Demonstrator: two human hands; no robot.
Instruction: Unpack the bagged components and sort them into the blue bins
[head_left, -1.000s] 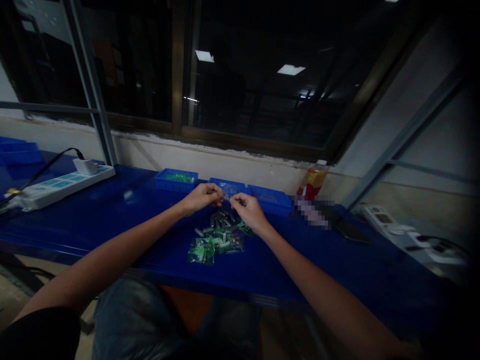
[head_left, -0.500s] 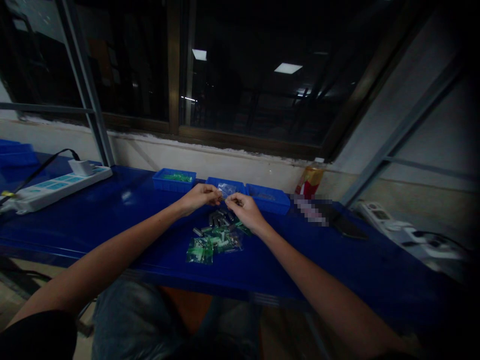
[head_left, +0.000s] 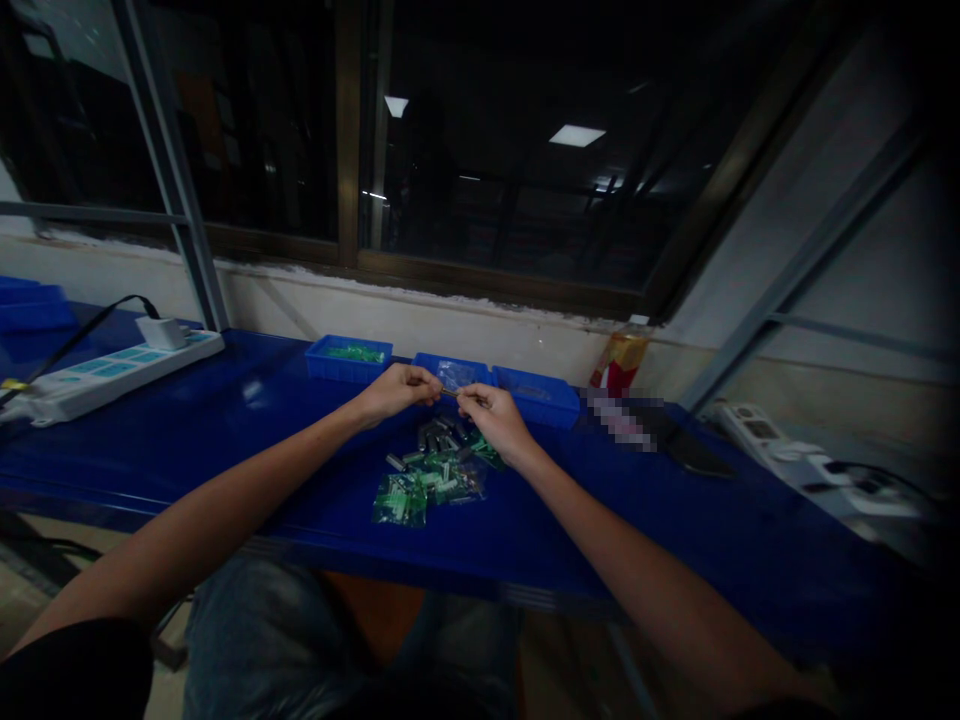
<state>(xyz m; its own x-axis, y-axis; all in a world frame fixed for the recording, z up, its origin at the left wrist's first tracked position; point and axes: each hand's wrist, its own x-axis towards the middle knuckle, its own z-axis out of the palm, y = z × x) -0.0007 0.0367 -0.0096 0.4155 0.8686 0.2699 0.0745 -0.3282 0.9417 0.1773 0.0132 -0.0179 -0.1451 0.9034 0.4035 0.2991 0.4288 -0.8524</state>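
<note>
Between my fingertips runs a thin brass-coloured rod (head_left: 449,393), too small to name more exactly. My left hand (head_left: 405,391) pinches its left end, and my right hand (head_left: 489,414) pinches the right end. Both hands are held above the blue table, just in front of the blue bins. Below them lies a pile of short metal cylinders (head_left: 436,436). Nearer to me, small clear bags with green and white pieces (head_left: 401,500) overlap one another.
Along the wall stand a blue bin of green pieces (head_left: 349,356), a bin with clear plastic bags (head_left: 454,374) and another blue bin (head_left: 536,397). A white power strip (head_left: 127,375) lies at left. A red-yellow package (head_left: 619,365) and a dark phone-like slab (head_left: 701,458) are at right.
My hands have drawn slightly apart, and the thin rod now shows between them. The view has shifted a little. The pile and the bags lie as before.
</note>
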